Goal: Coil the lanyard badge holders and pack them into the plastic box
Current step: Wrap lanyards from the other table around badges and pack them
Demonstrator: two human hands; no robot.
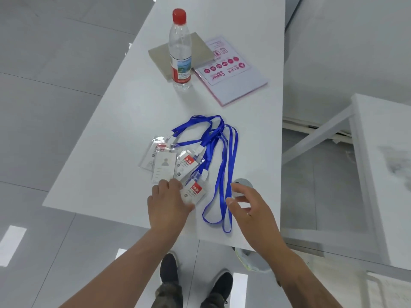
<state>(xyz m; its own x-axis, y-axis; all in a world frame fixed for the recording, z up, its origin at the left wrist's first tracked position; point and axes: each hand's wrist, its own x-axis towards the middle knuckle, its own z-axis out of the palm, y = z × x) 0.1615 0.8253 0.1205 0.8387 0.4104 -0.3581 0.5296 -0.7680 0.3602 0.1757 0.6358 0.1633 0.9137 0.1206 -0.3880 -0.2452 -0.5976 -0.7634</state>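
Several clear badge holders (165,162) with blue lanyards (224,152) lie in a loose tangle on the white table (124,130). My left hand (168,203) rests flat on the nearest badge holder (194,192), which has a red and white card inside. My right hand (249,207) hovers open just right of the long lanyard loops, fingers spread, holding nothing. No plastic box is in view.
A water bottle (180,47) with a red cap stands at the far end, beside a grey board (160,56) and a pink-printed paper pack (231,70). A round grey object (243,183) lies behind my right hand. A second white table (378,152) stands at the right.
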